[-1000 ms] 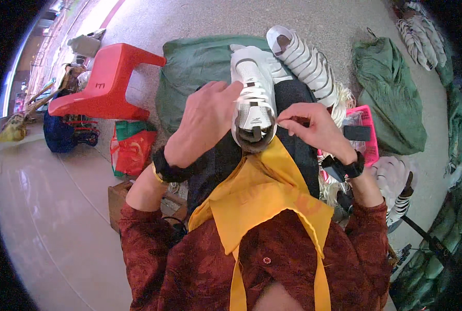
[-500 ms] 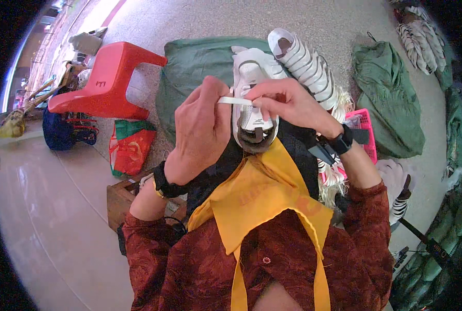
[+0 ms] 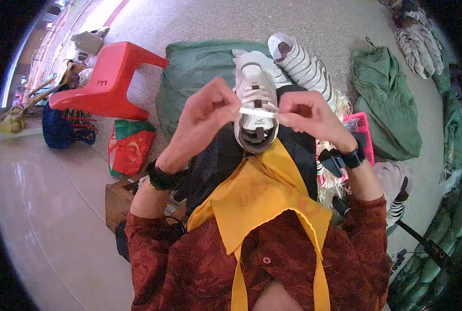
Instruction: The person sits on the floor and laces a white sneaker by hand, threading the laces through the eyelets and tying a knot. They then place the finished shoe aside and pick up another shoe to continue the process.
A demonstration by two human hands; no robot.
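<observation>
A white and grey sneaker (image 3: 254, 78) lies across my lap, its heel opening toward me and its toe pointing away. White laces cross its upper. A flat white shoelace (image 3: 257, 112) is stretched sideways above the tongue, between my two hands. My left hand (image 3: 210, 111) pinches the lace at its left side, with thumb and fingers together. On the other side my right hand (image 3: 311, 116) pinches it between thumb and fingertips. Both hands hover just over the shoe.
Nested white shoe uppers (image 3: 306, 67) extend beyond my right hand, beside a pink basket (image 3: 363, 124) and loose pale laces (image 3: 341, 106). A green sack (image 3: 386, 103) lies farther right. At left stand a red plastic chair (image 3: 112, 78), a red-green bag (image 3: 130, 147) and a wooden box (image 3: 119, 202).
My hands have moved apart, the right one outward to the right. The lace now spans between them lower over the tongue, and the laced upper shows more fully.
</observation>
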